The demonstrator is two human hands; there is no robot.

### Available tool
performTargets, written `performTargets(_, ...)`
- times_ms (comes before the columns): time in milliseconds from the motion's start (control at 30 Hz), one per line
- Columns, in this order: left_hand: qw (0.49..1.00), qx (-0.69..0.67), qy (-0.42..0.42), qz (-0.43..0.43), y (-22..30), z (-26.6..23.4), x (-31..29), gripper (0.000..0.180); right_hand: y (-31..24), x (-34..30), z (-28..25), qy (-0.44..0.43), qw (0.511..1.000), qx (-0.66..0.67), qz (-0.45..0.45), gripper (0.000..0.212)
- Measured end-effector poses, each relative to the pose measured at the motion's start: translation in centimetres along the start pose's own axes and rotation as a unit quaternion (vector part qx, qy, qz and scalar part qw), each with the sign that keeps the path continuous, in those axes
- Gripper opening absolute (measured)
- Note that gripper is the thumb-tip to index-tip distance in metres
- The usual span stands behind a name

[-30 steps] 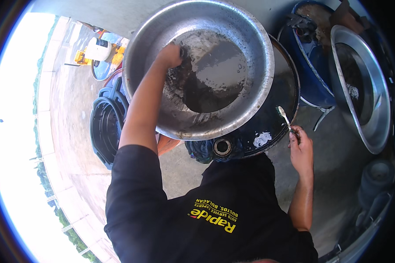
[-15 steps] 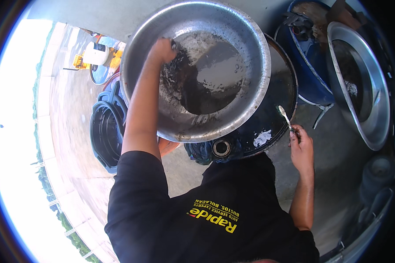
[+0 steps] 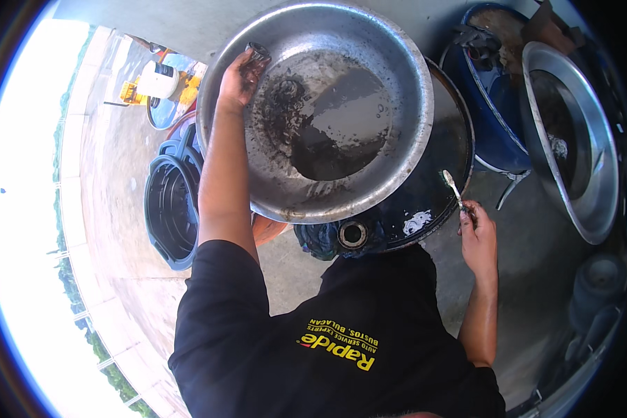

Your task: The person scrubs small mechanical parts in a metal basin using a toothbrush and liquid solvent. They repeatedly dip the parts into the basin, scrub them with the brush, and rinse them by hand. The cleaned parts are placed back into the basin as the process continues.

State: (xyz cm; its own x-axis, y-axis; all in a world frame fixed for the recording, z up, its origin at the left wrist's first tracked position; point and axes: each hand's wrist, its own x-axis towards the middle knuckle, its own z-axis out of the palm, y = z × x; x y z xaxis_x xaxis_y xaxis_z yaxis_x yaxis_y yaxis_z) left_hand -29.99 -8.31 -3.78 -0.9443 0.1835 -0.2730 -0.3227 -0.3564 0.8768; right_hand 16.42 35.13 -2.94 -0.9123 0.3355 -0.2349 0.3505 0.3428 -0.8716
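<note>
My left hand (image 3: 242,78) is raised at the far left inside a wide metal basin (image 3: 412,132), its fingers blackened and closed on a small dark round metal part (image 3: 259,50). Dark liquid (image 3: 327,150) and grimy residue cover the bottom of the basin. To the right, my right hand (image 3: 478,233) grips a toothbrush (image 3: 452,185), bristle end pointing up and away from me. The basin rests over a black drum (image 3: 442,139), whose top bears a smear of white paste (image 3: 417,222). A metal ring-shaped part (image 3: 352,235) lies beside a dark crumpled cloth (image 3: 316,240) at the drum's near edge.
A blue drum (image 3: 494,125) with dark gloves (image 3: 479,43) on it stands at the right. Beside it leans a second metal basin (image 3: 609,174). On the left are a dark plastic drain pan (image 3: 153,223) and a white container (image 3: 157,79) near yellow equipment.
My left hand has lifted from the basin's grimy inside toward its far left rim, turning so the metal part shows. My right hand and the toothbrush stay almost where they were.
</note>
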Motion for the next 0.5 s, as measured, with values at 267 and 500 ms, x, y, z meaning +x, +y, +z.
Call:
performTargets(267, 0.626, 0.763, -0.007, 0.163, -3.2, 3.8, -2.1, 0.068, -0.2, -0.1, 0.6, -0.01, 1.0, -0.006, 0.006, 0.02)
performTargets(500, 0.542, 0.827, 0.023, 0.151, -4.0, 4.6, -3.2, 0.053, 0.5, -0.7, 0.6, 0.005, 1.0, 0.004, 0.01, 0.02)
